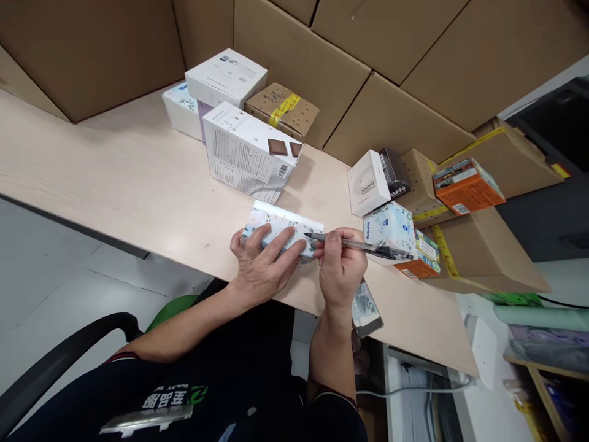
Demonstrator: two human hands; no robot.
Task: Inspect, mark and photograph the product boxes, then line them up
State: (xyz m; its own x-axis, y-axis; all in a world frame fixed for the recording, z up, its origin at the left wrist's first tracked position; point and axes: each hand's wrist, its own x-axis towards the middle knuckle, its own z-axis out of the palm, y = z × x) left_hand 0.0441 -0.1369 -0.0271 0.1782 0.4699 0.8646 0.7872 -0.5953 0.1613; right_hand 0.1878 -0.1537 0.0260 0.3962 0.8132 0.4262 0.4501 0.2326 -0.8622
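Pen meets patterned box at a desk's edge

Left hand (pixel 262 261) presses flat, fingers spread, on the small floral-printed cardboard box (pixel 281 230); right hand (pixel 339 264) pinches a grey ballpoint pen (pixel 359 246), tip touching it.

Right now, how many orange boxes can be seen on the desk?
2. One orange box sits atop the brown cartons at far right; the other orange box lies under a floral box. More may be hidden.
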